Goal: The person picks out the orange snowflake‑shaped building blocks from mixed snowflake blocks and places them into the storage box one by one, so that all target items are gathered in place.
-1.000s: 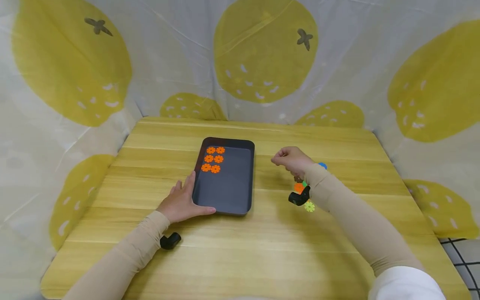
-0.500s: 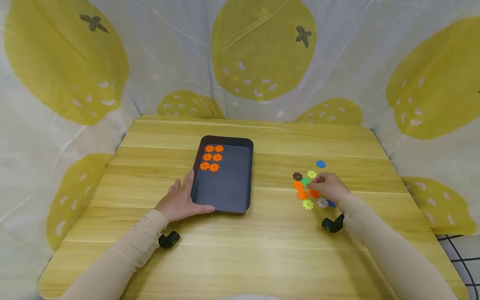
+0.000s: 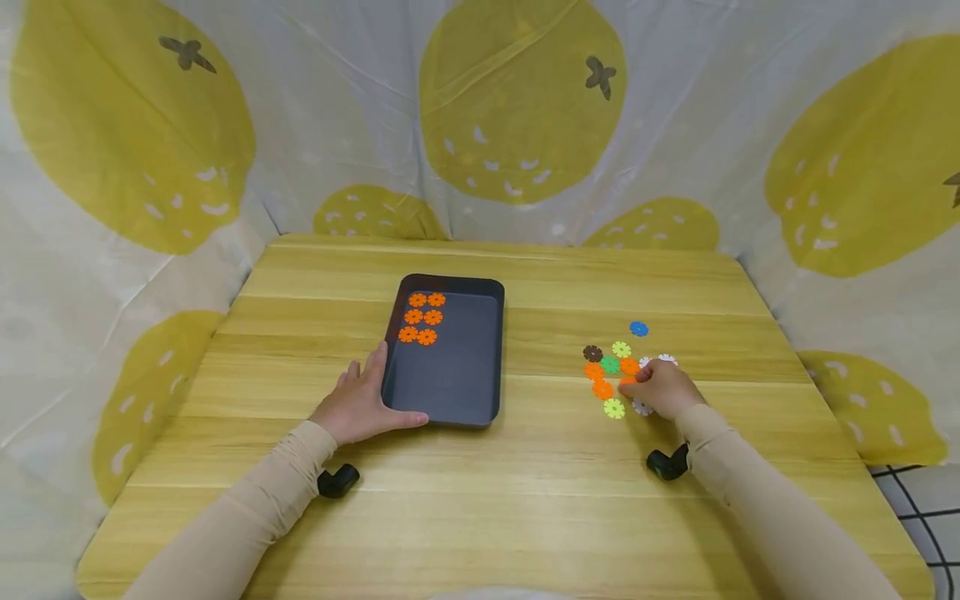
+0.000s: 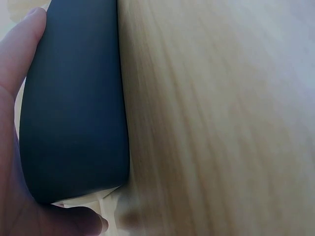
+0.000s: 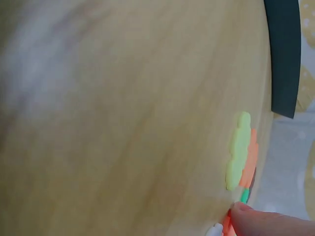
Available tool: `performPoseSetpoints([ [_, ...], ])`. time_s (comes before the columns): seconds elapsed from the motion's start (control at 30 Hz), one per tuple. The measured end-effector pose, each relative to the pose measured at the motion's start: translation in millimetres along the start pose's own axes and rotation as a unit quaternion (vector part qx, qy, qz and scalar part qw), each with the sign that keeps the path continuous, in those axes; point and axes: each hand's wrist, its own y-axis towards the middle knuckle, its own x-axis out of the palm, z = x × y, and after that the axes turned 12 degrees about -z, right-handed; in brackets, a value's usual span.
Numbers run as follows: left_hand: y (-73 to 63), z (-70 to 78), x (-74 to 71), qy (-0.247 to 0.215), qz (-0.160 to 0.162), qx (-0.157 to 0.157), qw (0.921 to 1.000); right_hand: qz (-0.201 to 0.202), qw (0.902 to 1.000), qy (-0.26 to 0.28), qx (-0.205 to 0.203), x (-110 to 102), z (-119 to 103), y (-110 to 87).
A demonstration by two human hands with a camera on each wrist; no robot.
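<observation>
My left hand (image 3: 365, 406) rests at the near left corner of a dark grey rectangular tray (image 3: 442, 392). Its fingers lie along the left side and its thumb along the near edge; the left wrist view shows them against the outer tray wall (image 4: 74, 108). Inside the tray, several orange flower-shaped discs (image 3: 413, 317) lie in paired rows at the far left. My right hand (image 3: 667, 389) pinches an orange flower-shaped disc (image 3: 627, 383) in the loose group on the right. In the right wrist view, the thumb (image 5: 266, 220) covers part of that disc.
Around the right hand lie other flower-shaped discs: yellow (image 3: 614, 408), green (image 3: 611, 365), brown (image 3: 592, 354), blue (image 3: 639, 329) and white (image 3: 667, 360). All stand on a wooden table (image 3: 480, 517). A lemon-print curtain (image 3: 525, 108) encloses the back and sides.
My right hand has moved from beside the tray back to the right, down to the loose discs, then slightly onto an orange one. My left hand has stayed at the tray.
</observation>
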Motion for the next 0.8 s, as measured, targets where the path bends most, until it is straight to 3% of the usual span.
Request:
performPoseSetpoints([
  [0.47,-2.1,-1.2,0.0,-0.010,0.002,0.006,0.9999,0.001,0.9996,-0.009,-0.028,-14,-15,-3.9],
  [0.63,-1.9,-2.6,0.0,-0.013,0.002,0.009,0.9999,0.003,0.9969,0.003,-0.078,-27,-46,-4.1],
  [0.8,-1.3,-1.9,0.0,-0.014,0.003,0.010,0.9998,0.005,0.9915,0.016,-0.129,-32,-94,1.4],
])
